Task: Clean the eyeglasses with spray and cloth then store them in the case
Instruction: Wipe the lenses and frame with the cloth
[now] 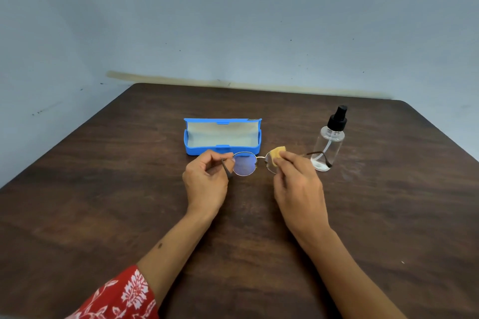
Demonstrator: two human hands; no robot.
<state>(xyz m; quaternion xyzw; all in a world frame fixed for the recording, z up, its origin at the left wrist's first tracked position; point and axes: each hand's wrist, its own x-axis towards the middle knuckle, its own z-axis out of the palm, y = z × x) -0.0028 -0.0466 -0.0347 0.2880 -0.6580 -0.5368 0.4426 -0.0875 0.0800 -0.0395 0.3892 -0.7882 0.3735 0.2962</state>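
Observation:
Round thin-framed eyeglasses [245,166] are held above the table in front of me, temples unfolded. My left hand [206,184] pinches the frame at its left hinge. My right hand [298,184] presses a small yellow cloth [277,152] against the right lens, which it mostly hides. The right temple sticks out toward the clear spray bottle [329,145] with its black pump top, upright on the right. The blue glasses case [223,136] lies open just behind the glasses, its pale lining showing and nothing inside.
The dark wooden table [103,202] meets a grey-blue wall at its far edge. A red patterned sleeve [121,298] covers my left arm at the bottom edge of the view.

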